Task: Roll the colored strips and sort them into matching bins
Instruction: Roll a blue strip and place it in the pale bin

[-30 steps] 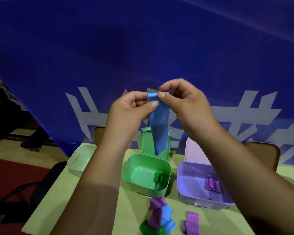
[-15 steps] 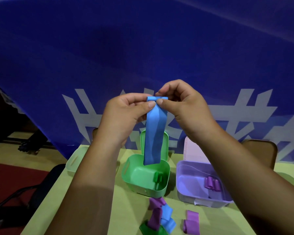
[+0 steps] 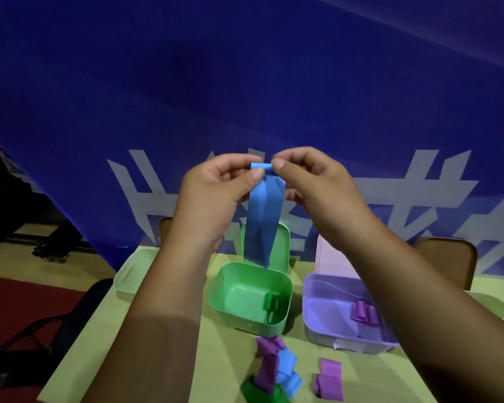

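Checked for writing: large white block characters [image 3: 146, 196] across blue banner [image 3: 245, 82] behind desk [image 3: 186, 359], cropped and partly covered by both arms, not readable as words. Small white label [image 3: 346, 345] at front lower edge of purple bin [image 3: 326, 303], print too small to make out. Blue strip [image 3: 265, 216] held in the air above the bins, in front of the banner; top end turned over into a short first curl, remainder hanging straight down, creased lengthwise, lower end overlapping in view the green lid [image 3: 284, 245] upright behind green bin [image 3: 224, 276]. Left grip [image 3: 213, 193] pinching top left of the strip, thumb on the near face, fingers behind. Right grip [image 3: 312, 187] pinching the curled top end at its right side between thumb and forefinger. Inside green bin: one green roll [image 3: 271, 302] near the right wall. Inside purple bin: purple rolls [image 3: 364, 312] toward the right side, partly hidden by the right forearm. Pink lid [image 3: 332, 257] upright behind purple bin. Pale green bin [image 3: 131, 271] at far left of desk, inside largely hidden by the left forearm. On near part of desk: heap of purple, blue and dark green strips [image 3: 274, 370], touching one another; separate purple strip [image 3: 329, 379] just right of the heap, apart from it. Brown chair back [image 3: 445, 257] beyond desk at right; dark chair [image 3: 70, 315] and red floor [image 3: 26, 301] at left.
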